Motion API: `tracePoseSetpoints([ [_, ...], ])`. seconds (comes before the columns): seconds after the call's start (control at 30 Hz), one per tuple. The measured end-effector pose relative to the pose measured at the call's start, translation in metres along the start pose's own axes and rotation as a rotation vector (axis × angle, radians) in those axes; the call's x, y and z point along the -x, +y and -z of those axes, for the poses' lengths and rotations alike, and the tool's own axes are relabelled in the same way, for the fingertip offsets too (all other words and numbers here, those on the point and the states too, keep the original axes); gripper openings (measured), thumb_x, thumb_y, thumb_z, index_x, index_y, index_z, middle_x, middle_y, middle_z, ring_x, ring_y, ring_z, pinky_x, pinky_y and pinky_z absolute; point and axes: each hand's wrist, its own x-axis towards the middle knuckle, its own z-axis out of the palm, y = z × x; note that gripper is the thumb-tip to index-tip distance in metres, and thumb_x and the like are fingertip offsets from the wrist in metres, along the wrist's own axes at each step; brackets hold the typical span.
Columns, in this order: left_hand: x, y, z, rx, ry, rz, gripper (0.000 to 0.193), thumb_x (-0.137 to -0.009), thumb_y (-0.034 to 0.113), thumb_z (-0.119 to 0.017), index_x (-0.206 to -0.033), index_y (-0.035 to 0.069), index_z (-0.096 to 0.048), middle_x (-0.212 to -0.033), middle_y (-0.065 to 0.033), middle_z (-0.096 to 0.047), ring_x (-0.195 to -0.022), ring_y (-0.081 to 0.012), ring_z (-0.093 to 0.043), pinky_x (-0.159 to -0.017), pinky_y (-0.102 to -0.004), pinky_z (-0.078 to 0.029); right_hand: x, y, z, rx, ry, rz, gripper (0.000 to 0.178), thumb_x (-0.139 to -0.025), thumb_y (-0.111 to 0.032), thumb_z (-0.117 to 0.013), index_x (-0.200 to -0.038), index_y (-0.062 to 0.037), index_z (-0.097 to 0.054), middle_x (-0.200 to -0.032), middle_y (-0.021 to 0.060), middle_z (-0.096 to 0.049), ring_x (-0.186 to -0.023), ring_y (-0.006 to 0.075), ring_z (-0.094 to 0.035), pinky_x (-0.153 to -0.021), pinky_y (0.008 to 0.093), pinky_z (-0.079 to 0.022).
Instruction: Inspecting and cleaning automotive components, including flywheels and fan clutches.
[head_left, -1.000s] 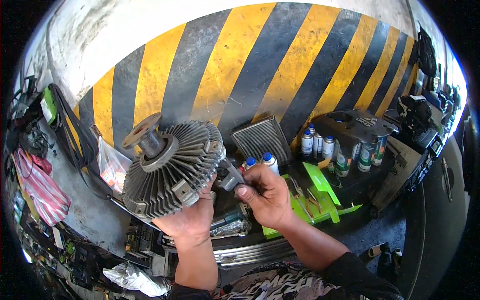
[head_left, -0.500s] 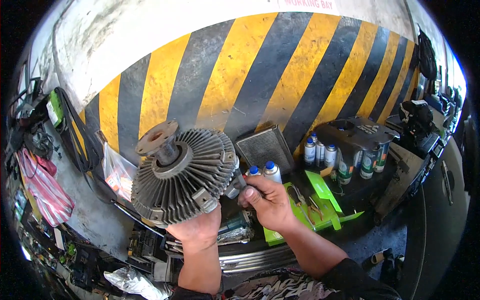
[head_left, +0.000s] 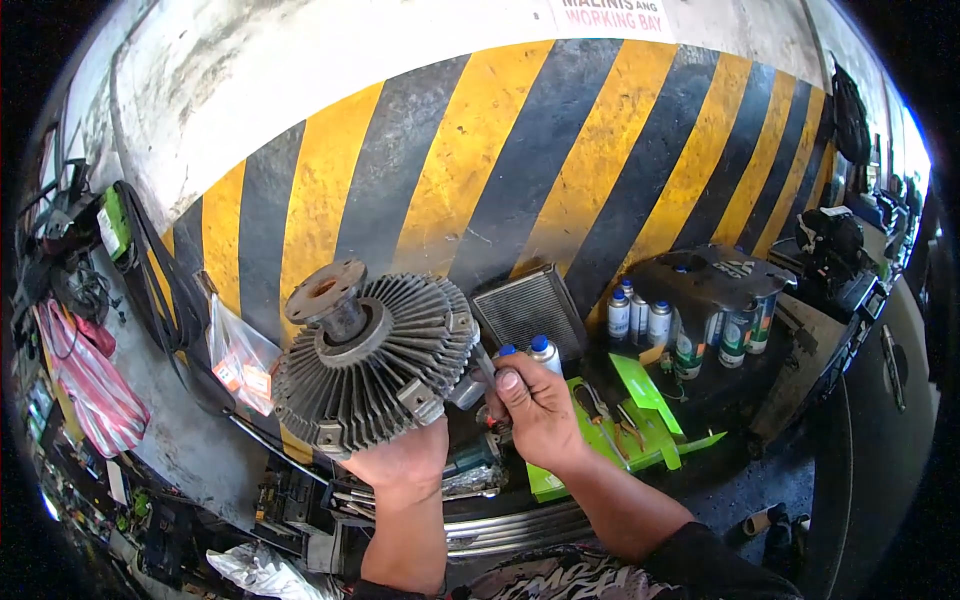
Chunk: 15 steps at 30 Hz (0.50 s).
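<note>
A finned metal fan clutch (head_left: 385, 385) with a round rusty flange on its shaft is held up, tilted, in front of me. My left hand (head_left: 402, 458) supports it from below, its fingers hidden behind the fins. My right hand (head_left: 540, 412) is closed, thumb pressed on the forefinger, around a narrow grey metal tool (head_left: 484, 364). The tool's upper end is at the clutch's right rim; whether it touches cannot be made out, and its exact kind is hidden by the fingers.
A bright green tray (head_left: 550, 482) with pliers (head_left: 628, 430) lies right of my hands. Behind stand blue-capped spray cans (head_left: 545, 352) and a radiator-like core (head_left: 530, 310) against the striped wall. Further right, a black cover (head_left: 710, 270) rests over more cans. A plastic bag (head_left: 235, 340) hangs at left.
The fan clutch and both hands sit slightly lower and further right in view, partly because the view has tilted up a little. Both grips look the same.
</note>
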Motion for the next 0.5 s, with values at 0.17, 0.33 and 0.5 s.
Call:
tracePoseSetpoints([
  [0.17, 0.0, -0.005, -0.004, 0.022, 0.043, -0.023, 0.07, -0.094, 0.057, -0.048, -0.143, 0.008, -0.044, -0.143, -0.0174, -0.05, -0.126, -0.0404, -0.053, -0.096, -0.0603, -0.052, 0.005, 0.003, -0.011, -0.148, 0.16, 0.13, 0.017, -0.103, -0.017, -0.054, -0.109, -0.0013, -0.055, -0.075, 0.0004, -0.057, -0.065, 0.0095, -0.051, -0.062, 0.0257, -0.045],
  [0.33, 0.004, -0.005, 0.007, 0.028, -0.119, 0.012, 0.067, -0.095, 0.055, -0.045, -0.144, 0.009, -0.043, -0.146, -0.0139, -0.048, -0.134, -0.0356, -0.045, -0.107, -0.0592, -0.04, 0.003, -0.005, -0.006, -0.151, 0.119, 0.051, 0.016, -0.103, -0.017, -0.054, -0.111, -0.003, -0.054, -0.076, 0.0017, -0.058, -0.062, 0.0063, -0.049, -0.056, 0.0222, -0.041],
  [0.5, 0.01, -0.004, 0.001, 0.031, -0.11, -0.006, 0.062, -0.098, 0.048, -0.044, -0.144, 0.007, -0.041, -0.148, -0.0137, -0.045, -0.135, -0.0335, -0.045, -0.113, -0.0527, -0.037, -0.004, -0.017, -0.012, -0.517, 0.094, -0.019, 0.02, -0.101, -0.02, -0.059, -0.111, -0.0032, -0.053, -0.077, 0.0025, -0.055, -0.061, 0.0065, -0.047, -0.054, 0.0228, -0.039],
])
